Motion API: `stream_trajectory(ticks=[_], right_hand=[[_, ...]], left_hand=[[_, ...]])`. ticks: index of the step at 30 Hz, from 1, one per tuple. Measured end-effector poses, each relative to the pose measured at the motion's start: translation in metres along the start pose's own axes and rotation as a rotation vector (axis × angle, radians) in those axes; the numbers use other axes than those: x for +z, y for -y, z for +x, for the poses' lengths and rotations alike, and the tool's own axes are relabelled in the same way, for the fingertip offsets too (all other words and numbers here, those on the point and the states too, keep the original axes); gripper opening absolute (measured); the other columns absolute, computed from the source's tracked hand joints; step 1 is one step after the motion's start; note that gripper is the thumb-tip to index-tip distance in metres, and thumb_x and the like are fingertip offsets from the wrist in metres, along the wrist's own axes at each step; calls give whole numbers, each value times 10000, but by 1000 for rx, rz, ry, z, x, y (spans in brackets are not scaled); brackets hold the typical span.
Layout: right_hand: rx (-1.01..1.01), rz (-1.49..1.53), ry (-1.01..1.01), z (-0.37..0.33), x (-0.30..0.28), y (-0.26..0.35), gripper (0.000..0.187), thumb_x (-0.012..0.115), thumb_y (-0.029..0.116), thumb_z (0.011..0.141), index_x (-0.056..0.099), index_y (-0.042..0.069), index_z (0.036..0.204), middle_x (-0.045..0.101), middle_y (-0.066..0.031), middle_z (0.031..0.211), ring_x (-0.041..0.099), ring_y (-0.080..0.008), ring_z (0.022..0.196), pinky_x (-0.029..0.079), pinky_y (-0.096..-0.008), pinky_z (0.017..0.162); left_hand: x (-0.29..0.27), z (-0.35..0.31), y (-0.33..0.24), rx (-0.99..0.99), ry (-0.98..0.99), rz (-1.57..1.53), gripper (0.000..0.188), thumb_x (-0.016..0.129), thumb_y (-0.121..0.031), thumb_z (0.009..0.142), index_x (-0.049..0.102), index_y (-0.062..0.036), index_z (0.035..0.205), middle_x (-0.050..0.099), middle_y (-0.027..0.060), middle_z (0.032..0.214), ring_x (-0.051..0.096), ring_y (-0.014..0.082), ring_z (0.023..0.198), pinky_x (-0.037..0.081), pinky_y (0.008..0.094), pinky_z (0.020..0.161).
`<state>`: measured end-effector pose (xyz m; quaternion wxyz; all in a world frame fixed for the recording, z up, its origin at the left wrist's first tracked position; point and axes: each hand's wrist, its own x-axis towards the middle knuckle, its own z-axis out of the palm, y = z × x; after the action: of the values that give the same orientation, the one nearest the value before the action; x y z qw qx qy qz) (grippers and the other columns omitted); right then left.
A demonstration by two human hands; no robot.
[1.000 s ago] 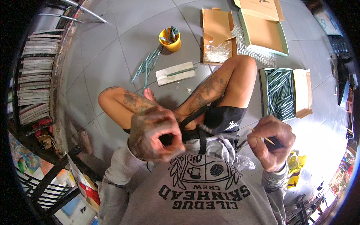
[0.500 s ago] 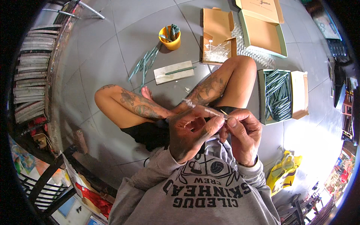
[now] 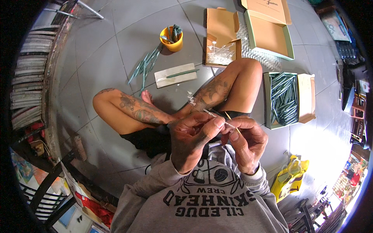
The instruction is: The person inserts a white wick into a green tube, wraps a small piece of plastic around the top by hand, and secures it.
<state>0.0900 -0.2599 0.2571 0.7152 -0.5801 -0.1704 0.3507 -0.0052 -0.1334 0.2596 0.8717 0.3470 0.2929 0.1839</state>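
Note:
My left hand (image 3: pixel 190 138) is closed in a pinch on a narrow clear strip (image 3: pixel 210 113) with white print, held above my lap. The strip's curled far end rises past my fingers toward my shin. My right hand (image 3: pixel 247 141) is also closed, its thumb and fingertips at the strip's near end. A thin pale wooden stick, like a toothpick (image 3: pixel 228 115), passes through the right fingers, its tip pointing up. The fingertips of both hands almost meet; whether the right ones also grip the strip is hard to tell.
Beyond my crossed legs lies a white block (image 3: pixel 163 80) with a dark green pen-like stick (image 3: pixel 182 73). More green sticks (image 3: pixel 145 66) lie beside a yellow cup (image 3: pixel 172 46). At right is a box of green sticks (image 3: pixel 285 99); open cardboard boxes (image 3: pixel 269 37) and clear pieces (image 3: pixel 221 54) lie farther off.
My hands have parted slightly at the fingertips, so more of the printed strip shows between them. The toothpick now stands steeper. The whole view has shifted a little.

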Motion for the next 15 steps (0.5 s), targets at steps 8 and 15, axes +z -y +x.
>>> stream_trajectory(ticks=[8, 15], right_hand=[[-73, -10, 21, 3, 1, 2, 165, 633, -96, 867, 638, -77, 1031, 686, -143, 997, 670, -191, 942, 526, -291, 845], [-80, -64, -7, 3, 1, 2, 174, 653, -96, 827, 653, -69, 999, 687, -152, 993, 676, -191, 912, 533, -288, 807]], left_hand=[[1, 0, -2, -48, -65, 102, 170, 698, -181, 925, 695, -11, 944, 674, 16, 822, 536, 29, 667, 390, 181, 577], [-1, 1, 0, -64, -73, 137, 204, 714, -246, 914, 703, -43, 925, 667, -24, 786, 421, -7, 577, 287, 179, 499]])
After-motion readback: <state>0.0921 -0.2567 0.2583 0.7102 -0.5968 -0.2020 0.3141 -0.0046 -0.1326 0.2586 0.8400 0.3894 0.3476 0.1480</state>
